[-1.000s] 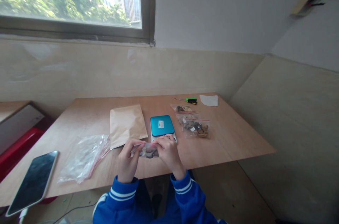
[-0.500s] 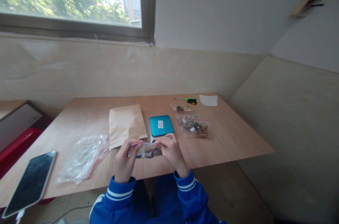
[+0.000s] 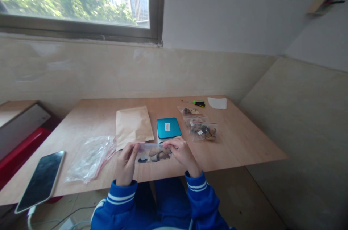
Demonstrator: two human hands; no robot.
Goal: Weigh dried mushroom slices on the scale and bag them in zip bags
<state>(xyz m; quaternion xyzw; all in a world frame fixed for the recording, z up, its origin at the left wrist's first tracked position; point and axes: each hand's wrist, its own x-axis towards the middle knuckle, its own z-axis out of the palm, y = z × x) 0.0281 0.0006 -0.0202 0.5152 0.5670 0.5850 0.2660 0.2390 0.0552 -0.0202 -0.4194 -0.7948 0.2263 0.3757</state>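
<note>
Between my hands hangs a clear zip bag (image 3: pixel 153 153) with brown and dark dried pieces, perhaps dried mushrooms, and a small white label inside. My left hand (image 3: pixel 127 161) pinches its top left corner. At the top right corner, the fingers of my right hand (image 3: pixel 181 152) are closed on the bag's edge. Just beyond the bag lies a small scale with a teal top (image 3: pixel 168 127) and a white sticker; its near edge is partly hidden by my right hand and the bag. A brown paper pouch (image 3: pixel 134 127) lies flat beyond my left hand.
Several filled zip bags (image 3: pixel 203 131) lie right of the scale. Behind them are screwdrivers (image 3: pixel 199 103) and a white paper piece (image 3: pixel 217 103). Clear plastic bags (image 3: pixel 89 159) and a tablet-like device (image 3: pixel 40 180) with a cable lie left. The table's front edge runs close to my body.
My hands have spread apart, stretching the bag's top edge, and more of its contents shows. The whole view has shifted slightly. The other things on the table stay in place.
</note>
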